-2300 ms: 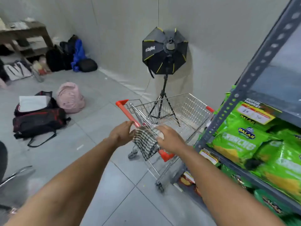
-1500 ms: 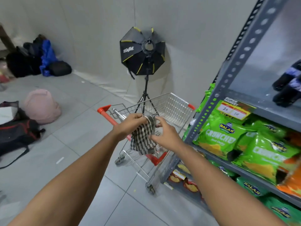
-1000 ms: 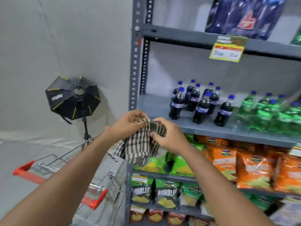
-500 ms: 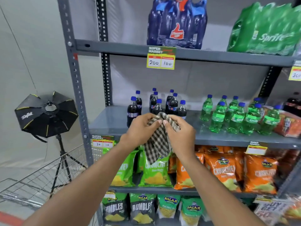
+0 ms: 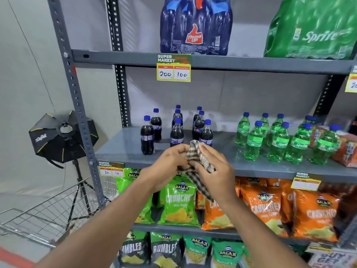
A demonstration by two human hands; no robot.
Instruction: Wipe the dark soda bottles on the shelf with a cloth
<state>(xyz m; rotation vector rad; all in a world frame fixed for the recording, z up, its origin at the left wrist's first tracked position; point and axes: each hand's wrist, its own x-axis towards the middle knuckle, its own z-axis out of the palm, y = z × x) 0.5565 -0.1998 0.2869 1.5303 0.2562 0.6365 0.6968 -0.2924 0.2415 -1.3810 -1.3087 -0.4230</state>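
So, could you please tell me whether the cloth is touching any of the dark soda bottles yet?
Cannot tell. In the head view the cloth, held by both hands, overlaps the front dark soda bottles, hiding any gap or contact.

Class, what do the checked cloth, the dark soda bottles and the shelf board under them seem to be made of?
Checked cloth: soft woven fabric, matte; it folds and droops between both hands.
Dark soda bottles: probably clear glossy plastic; highlights show, dark liquid visible, blue caps.
Shelf board: likely grey painted metal, smooth with a faint sheen.
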